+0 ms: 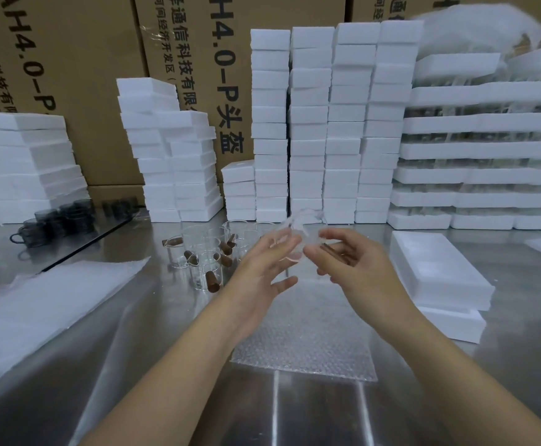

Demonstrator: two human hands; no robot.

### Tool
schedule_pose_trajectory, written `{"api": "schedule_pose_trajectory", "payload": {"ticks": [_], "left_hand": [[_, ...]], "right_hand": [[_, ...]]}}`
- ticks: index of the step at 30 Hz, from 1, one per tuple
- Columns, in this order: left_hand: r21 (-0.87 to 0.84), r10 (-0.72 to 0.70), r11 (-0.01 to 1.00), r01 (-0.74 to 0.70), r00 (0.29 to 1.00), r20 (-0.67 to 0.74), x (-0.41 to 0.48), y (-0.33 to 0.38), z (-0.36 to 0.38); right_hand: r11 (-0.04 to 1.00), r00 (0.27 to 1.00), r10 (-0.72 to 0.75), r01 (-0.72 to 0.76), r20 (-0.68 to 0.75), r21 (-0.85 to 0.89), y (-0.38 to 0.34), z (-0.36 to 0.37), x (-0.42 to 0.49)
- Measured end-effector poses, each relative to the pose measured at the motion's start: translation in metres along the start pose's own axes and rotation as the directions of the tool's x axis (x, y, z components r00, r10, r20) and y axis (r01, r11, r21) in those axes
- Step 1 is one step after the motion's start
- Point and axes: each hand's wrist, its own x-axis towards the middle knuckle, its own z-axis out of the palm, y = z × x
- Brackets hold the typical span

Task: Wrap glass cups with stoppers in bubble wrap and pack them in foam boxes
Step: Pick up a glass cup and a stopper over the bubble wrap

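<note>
Both hands hover above the middle of the steel desk (295, 413) with a clear glass cup (295, 244) between them, blurred at its edges. The left hand (262, 268) has its fingers spread and fairly straight, laid against the cup's side. The right hand (352, 265) curls round the cup's other side, where the brown stopper (336, 252) shows.

Below them a bubble wrap sheet (304, 342) lies flat, its near edge towards the person. Bare steel runs on both sides of it: on the left up to a pile of white foam sheets (37, 300), on the right up to an open foam box (436, 268). Just beyond the left hand stands a cluster of cups with stoppers (208, 252). Stacked foam boxes (327, 123) wall off the desk's far edge.
</note>
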Motion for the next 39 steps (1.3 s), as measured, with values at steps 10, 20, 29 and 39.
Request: {"api": "schedule_pose_trajectory", "payload": {"ticks": [10,20,29,39], "left_hand": [[0.108,0.209,0.974,-0.197,0.971,-0.115,0.008,-0.002,-0.017],[0.616,0.593,0.765,-0.186,0.577,-0.562,0.008,0.024,-0.07],[0.642,0.526,0.552,0.531,0.375,-0.763,-0.024,0.026,-0.166],[0.936,0.768,0.352,0.023,0.565,-0.303,-0.007,0.021,-0.1]], "right_hand": [[0.982,0.978,0.156,-0.139,0.14,-0.125,0.007,0.001,0.001],[0.876,0.891,0.451,-0.455,0.063,0.164,0.013,-0.007,0.008],[0.851,0.86,0.51,-0.507,0.016,0.138,0.03,-0.01,0.005],[0.847,0.86,0.51,-0.499,-0.01,0.184,0.031,-0.007,0.009]]}}
